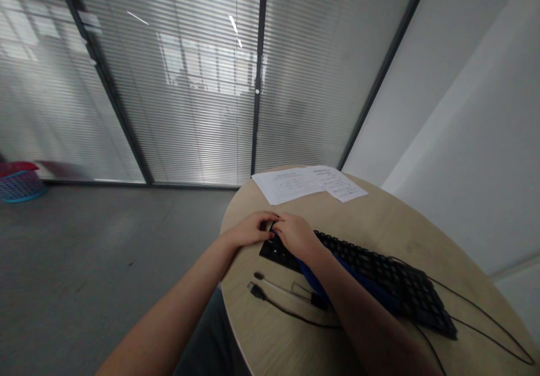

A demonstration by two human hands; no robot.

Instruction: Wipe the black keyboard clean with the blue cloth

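A black keyboard [371,263] lies slantwise on the round wooden table [270,331]. My left hand [248,229] is at its far left corner, fingers curled around the edge. Close against it, my right hand [297,234] is closed with fingertips pressed down on the same corner. A blue cloth [314,280] shows at the right fingertips and runs out beneath that wrist along the keyboard's near side; the palm hides the part between. Nearer me lie a black USB plug [255,291] on a cable and a thin pale stick with a dark tip [278,286].
Printed papers [291,186] lie at the table's far edge. A black clip with wire handles [318,301] sits beside the stick. Thin cables [481,300] loop at the right. A pink and blue basket [21,183] stands on the floor, far left, by the glass partition.
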